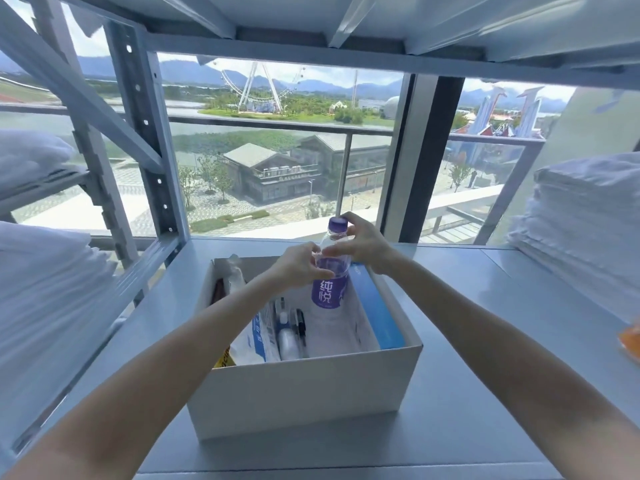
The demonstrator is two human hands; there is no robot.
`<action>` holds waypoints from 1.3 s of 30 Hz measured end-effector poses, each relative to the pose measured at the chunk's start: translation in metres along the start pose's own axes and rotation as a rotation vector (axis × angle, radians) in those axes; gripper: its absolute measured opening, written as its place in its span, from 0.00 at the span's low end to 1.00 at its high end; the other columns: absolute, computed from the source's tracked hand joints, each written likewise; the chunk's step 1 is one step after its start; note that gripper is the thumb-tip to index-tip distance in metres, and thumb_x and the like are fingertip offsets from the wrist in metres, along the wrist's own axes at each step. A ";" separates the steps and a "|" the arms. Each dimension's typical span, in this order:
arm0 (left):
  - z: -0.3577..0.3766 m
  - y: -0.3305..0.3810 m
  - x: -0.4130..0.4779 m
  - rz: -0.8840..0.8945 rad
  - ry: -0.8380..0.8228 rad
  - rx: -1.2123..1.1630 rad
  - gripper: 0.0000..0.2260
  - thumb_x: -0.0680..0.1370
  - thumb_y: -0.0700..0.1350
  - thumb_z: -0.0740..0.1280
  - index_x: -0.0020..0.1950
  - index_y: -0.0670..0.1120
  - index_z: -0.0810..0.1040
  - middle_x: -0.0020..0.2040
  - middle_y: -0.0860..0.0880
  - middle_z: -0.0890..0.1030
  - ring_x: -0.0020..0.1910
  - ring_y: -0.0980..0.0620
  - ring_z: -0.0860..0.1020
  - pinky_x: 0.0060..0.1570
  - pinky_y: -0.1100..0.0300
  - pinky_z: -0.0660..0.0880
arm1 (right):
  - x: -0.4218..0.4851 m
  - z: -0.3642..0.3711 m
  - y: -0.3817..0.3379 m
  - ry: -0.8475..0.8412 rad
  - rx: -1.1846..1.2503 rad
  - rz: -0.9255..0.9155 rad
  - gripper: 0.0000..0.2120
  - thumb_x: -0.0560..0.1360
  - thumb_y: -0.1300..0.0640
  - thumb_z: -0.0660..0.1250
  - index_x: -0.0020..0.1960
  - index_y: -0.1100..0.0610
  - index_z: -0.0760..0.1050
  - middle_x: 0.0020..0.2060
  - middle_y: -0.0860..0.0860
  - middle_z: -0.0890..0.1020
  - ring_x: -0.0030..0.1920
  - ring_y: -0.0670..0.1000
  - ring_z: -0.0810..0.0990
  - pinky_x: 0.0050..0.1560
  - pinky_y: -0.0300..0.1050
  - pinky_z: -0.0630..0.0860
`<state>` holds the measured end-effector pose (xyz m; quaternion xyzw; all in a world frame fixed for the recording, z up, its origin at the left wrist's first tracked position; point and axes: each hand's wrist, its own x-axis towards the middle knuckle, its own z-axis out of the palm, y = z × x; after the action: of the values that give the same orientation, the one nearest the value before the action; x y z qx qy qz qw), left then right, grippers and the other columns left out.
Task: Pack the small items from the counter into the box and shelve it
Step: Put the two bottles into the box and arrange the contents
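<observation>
The bottle (329, 287) is being held upright inside the box (304, 389), near its far right corner. It is being gripped by the left hand (300, 268) and right hand (363, 244). The box is being supported by the shelf (478, 313), near its front edge.

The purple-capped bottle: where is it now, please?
Head view, centre: bottle upright in the white box, left hand and right hand holding it, blue carton beside it.

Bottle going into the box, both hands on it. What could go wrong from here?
1. The bottle, held upright by the left hand and right hand, stands well above the box rim; released, it may topple onto the pen beside it.
2. The box sits near the shelf front edge, so a push while seating the bottle might slide it toward the person.
</observation>
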<state>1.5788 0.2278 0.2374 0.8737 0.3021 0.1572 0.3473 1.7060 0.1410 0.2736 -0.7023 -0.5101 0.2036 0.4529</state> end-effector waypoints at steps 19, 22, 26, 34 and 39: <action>-0.023 0.033 -0.030 0.131 0.224 0.162 0.33 0.74 0.50 0.68 0.72 0.38 0.59 0.69 0.39 0.67 0.66 0.43 0.69 0.64 0.47 0.68 | -0.039 -0.034 0.007 0.030 -0.413 -0.159 0.35 0.70 0.51 0.72 0.70 0.63 0.61 0.65 0.60 0.71 0.64 0.57 0.71 0.60 0.44 0.68; -0.021 0.065 -0.038 0.284 0.365 0.263 0.30 0.75 0.48 0.68 0.72 0.39 0.60 0.69 0.40 0.67 0.66 0.43 0.68 0.65 0.49 0.67 | -0.070 -0.074 0.020 0.139 -0.516 -0.171 0.33 0.71 0.52 0.71 0.70 0.63 0.62 0.66 0.60 0.70 0.65 0.57 0.70 0.60 0.42 0.65; 0.012 0.110 -0.037 0.487 0.327 0.390 0.28 0.75 0.47 0.67 0.72 0.41 0.61 0.69 0.42 0.67 0.67 0.44 0.65 0.65 0.49 0.64 | -0.119 -0.132 0.049 0.276 -0.674 -0.104 0.32 0.72 0.55 0.71 0.70 0.63 0.62 0.65 0.60 0.69 0.64 0.58 0.70 0.63 0.45 0.64; 0.136 0.191 -0.012 0.677 -0.030 0.607 0.27 0.77 0.54 0.62 0.70 0.40 0.63 0.68 0.41 0.68 0.67 0.43 0.65 0.63 0.49 0.66 | -0.222 -0.238 0.123 0.367 -0.907 0.316 0.33 0.74 0.51 0.68 0.73 0.58 0.57 0.68 0.59 0.63 0.67 0.62 0.63 0.67 0.53 0.60; 0.218 0.233 0.012 0.706 -0.170 0.705 0.28 0.78 0.57 0.59 0.71 0.41 0.60 0.69 0.43 0.66 0.69 0.44 0.62 0.64 0.51 0.64 | -0.269 -0.307 0.157 0.413 -0.922 0.475 0.30 0.72 0.52 0.69 0.69 0.61 0.63 0.65 0.62 0.67 0.65 0.62 0.65 0.65 0.52 0.61</action>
<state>1.7912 -0.0101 0.2468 0.9964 -0.0062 0.0818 -0.0198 1.9128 -0.2433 0.2490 -0.9487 -0.2748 -0.0858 0.1309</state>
